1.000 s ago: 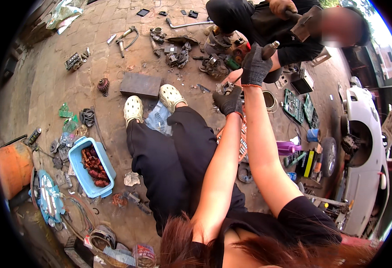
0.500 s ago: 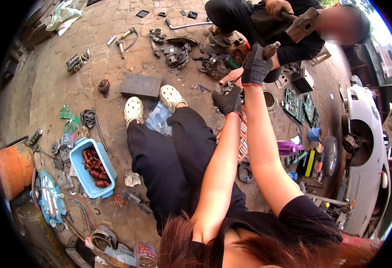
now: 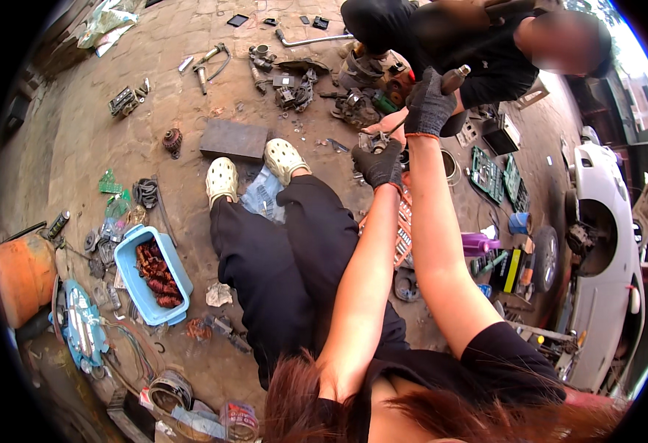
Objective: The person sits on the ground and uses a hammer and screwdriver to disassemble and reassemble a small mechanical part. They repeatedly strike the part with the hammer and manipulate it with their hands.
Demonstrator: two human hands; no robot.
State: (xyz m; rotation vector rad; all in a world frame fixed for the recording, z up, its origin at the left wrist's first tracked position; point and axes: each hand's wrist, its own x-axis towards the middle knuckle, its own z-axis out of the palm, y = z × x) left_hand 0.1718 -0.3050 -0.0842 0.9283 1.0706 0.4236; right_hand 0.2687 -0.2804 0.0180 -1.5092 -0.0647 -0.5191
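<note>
My right hand [image 3: 429, 105], in a dark grey work glove with an orange cuff, is closed around the handle of a screwdriver [image 3: 455, 79]. Its capped end sticks out above my fist, and its thin shaft slants down to the left. Lower down, my gloved left hand [image 3: 378, 164] grips a small metal part [image 3: 370, 140], mostly covered by my fingers. The tip of the shaft is near this part; whether they touch I cannot tell. Another person's bare hand [image 3: 389, 122] is beside the part. That person's hammer [image 3: 512, 9] is blurred at the top edge.
A grey block [image 3: 234, 140] lies before my shoes. Dismantled motor parts [image 3: 355, 108] lie beyond my hands. A blue tub [image 3: 182, 275] with copper windings stands left. An opened green tool case [image 3: 486, 173], a wheel [image 3: 545, 258] and a white car [image 3: 610, 325] are right.
The other person's hammer has swung up and away from the screwdriver toward the top edge. My right hand, with the screwdriver, has shifted slightly up and right; my left hand barely moved.
</note>
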